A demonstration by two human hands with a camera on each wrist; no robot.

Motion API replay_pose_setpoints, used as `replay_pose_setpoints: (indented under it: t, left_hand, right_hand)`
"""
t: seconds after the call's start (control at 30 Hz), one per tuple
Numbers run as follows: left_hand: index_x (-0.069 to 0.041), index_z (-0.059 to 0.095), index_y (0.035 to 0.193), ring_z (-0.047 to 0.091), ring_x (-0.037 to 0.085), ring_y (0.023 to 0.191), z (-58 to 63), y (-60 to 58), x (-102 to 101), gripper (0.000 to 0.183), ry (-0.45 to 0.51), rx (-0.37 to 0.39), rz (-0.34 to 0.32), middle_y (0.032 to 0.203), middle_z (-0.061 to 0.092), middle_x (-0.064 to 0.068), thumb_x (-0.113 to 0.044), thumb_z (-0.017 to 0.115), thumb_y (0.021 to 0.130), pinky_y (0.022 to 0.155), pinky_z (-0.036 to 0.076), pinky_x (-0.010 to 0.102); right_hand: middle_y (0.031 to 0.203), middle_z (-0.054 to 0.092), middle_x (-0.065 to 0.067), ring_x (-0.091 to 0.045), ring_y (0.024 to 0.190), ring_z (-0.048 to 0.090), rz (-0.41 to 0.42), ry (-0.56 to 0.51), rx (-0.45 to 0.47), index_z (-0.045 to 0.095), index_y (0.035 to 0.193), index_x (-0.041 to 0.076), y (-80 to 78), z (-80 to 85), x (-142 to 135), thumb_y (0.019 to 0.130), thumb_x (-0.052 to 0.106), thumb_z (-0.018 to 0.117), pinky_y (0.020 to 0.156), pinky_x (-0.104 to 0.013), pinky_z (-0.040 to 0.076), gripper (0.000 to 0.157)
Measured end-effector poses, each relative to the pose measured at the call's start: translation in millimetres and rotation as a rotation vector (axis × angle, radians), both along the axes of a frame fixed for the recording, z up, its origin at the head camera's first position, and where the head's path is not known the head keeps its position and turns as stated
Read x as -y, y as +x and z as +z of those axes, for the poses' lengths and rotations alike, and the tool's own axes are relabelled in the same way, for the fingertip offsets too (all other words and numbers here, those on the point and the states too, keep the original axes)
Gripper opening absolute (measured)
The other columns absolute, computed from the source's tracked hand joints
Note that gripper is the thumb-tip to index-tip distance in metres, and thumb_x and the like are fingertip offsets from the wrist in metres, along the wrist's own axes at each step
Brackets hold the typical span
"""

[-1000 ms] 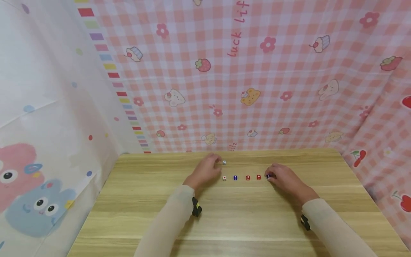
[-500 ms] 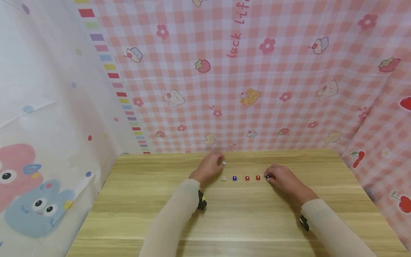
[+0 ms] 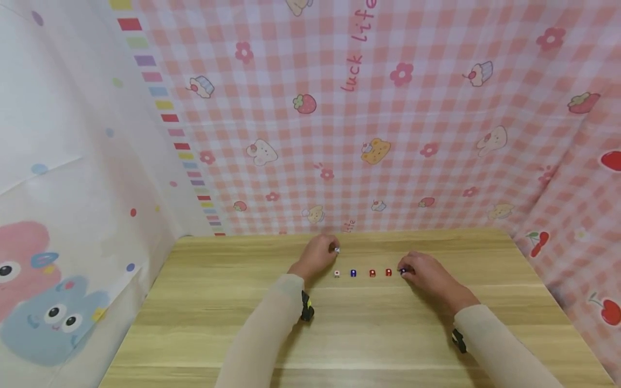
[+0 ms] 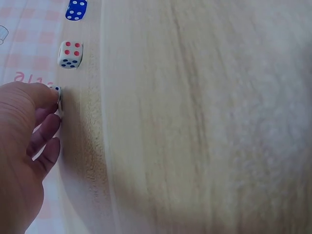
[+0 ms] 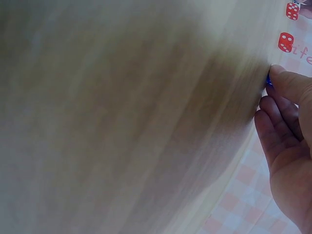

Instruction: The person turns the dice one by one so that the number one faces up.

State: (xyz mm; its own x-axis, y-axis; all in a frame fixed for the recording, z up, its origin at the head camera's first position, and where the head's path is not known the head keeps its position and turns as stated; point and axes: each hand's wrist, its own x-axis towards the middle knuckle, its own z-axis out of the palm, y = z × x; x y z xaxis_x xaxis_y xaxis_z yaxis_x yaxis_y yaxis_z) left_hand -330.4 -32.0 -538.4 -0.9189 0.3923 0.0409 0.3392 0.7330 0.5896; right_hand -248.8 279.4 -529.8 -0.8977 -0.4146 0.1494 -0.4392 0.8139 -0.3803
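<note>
My left hand pinches a white die near the back of the table; in the left wrist view its thumb covers most of that die. Over to the right, my right hand pinches a blue die at the right end of a row. The right wrist view shows only a sliver of this blue die under the thumb. Along the row from the left lie a second white die, another blue die, a red die and a second red die.
The wooden table runs back to a pink checked cloth hanging behind it. A white cloth with cartoon figures hangs at the left. Dark bands sit around both sleeved wrists.
My left hand has moved a little right and back and taken hold of the rear white die. The right hand stays at the blue die. The view has tipped slightly upward.
</note>
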Motion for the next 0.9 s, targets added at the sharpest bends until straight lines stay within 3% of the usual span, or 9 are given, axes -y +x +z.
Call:
replay_pose_setpoints:
  t: [0.5,0.7,0.9]
  left_hand:
    - [-0.008,0.073,0.107,0.063,0.019,0.1,1.2,2.3,-0.6,0.022,-0.026,-0.057,-0.04,0.107,0.068,0.004,0.002,0.068,0.088,0.091,0.056,0.031]
    - [-0.009,0.074,0.108,0.06,0.016,0.1,1.0,3.8,-1.3,0.021,-0.033,-0.043,-0.05,0.116,0.062,0.003,0.0,0.069,0.089,0.091,0.056,0.027]
    - [-0.008,0.074,0.111,0.059,0.015,0.097,2.3,3.9,-2.6,0.024,-0.05,-0.029,-0.059,0.113,0.062,0.003,-0.001,0.067,0.09,0.089,0.055,0.027]
  right_hand:
    - [0.094,0.067,-0.003,-0.018,0.088,0.063,-0.01,-0.002,0.006,0.075,0.099,0.006,2.6,2.0,2.4,0.092,0.004,0.075,0.083,-0.044,0.057,0.008]
    - [0.095,0.067,-0.002,-0.018,0.088,0.064,-0.01,-0.005,-0.008,0.075,0.099,0.006,2.0,0.9,2.4,0.091,0.004,0.076,0.083,-0.044,0.058,0.008]
    - [0.094,0.067,-0.003,-0.017,0.087,0.063,-0.01,-0.008,-0.009,0.075,0.098,0.006,1.3,0.0,2.8,0.091,0.003,0.076,0.082,-0.044,0.058,0.008]
